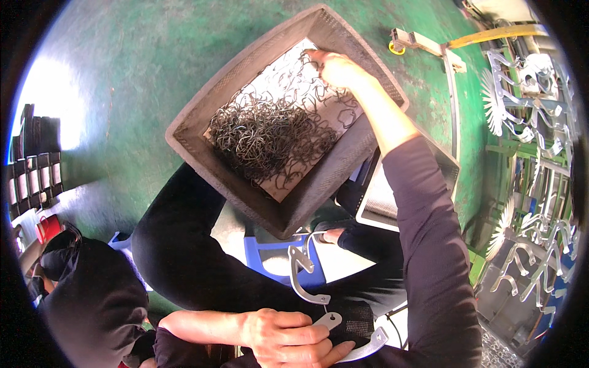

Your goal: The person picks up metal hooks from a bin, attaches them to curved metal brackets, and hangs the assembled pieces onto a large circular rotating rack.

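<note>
My left hand (288,338), low in the middle, is closed around a flat, curved silver metal bracket (327,321) with a hole in its end. Just beyond it hangs a second curved bracket (297,283), and a thin wire seems to run between the two. Another curved bracket end (375,341) shows to the right of my left fingers. At the far end of a grey plastic crate (270,211), my right hand (337,69) reaches down with fingers pinched together among bent wire hooks. A dark heap of wire hooks (261,138) fills the crate's near left part. What my right fingertips hold is hidden.
Below the crate stands a blue stool (264,251), with a pale second crate (377,202) to its right. Racks of hanging silver brackets (534,264) line the right side. A person in dark clothes (92,300) sits at lower left. A yellow-ended metal frame (423,42) stands at upper right.
</note>
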`<state>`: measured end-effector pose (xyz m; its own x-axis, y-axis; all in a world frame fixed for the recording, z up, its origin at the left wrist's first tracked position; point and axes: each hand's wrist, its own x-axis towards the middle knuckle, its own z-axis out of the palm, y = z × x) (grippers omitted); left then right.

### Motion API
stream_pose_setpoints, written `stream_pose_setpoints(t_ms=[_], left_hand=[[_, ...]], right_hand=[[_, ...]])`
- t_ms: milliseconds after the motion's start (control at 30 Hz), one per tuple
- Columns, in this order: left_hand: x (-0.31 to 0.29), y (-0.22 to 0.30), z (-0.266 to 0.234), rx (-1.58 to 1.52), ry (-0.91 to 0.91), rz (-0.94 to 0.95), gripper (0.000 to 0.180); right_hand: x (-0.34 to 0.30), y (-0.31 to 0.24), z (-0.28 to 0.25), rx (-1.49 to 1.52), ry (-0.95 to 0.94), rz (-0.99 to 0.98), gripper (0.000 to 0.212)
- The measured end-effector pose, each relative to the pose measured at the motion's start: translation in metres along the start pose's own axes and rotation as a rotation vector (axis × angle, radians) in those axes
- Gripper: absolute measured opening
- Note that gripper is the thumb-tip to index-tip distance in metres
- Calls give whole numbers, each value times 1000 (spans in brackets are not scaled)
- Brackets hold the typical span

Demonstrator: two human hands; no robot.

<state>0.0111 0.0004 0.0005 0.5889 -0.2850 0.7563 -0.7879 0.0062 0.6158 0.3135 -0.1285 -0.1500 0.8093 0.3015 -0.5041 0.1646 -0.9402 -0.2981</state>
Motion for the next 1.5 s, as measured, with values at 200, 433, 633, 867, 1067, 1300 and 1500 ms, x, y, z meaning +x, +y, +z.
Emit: stream_pose_setpoints(t_ms=[200,433,633,867,1067,1300,1500], left_hand=[[-10,5,4,-8,58,-33,13],[-13,7,1,8,-51,-77,17],[-5,-1,-1,12,-1,-10,14],[-16,10,0,39,-90,-94,17],[-26,13,15,65,62,-108,23],[-30,12,22,126,93,-177,25],[-33,13,22,121,76,-161,26]], right_hand=[[0,20,-4,224,211,-106,21],[31,-1,8,150,96,58,27],[34,-31,16,4,164,252,43],[22,8,7,393,30,65,33],[-45,22,-14,862,-66,-118,25],[-96,17,-36,881,-15,-132,17],[-63,40,-14,140,13,127,15]])
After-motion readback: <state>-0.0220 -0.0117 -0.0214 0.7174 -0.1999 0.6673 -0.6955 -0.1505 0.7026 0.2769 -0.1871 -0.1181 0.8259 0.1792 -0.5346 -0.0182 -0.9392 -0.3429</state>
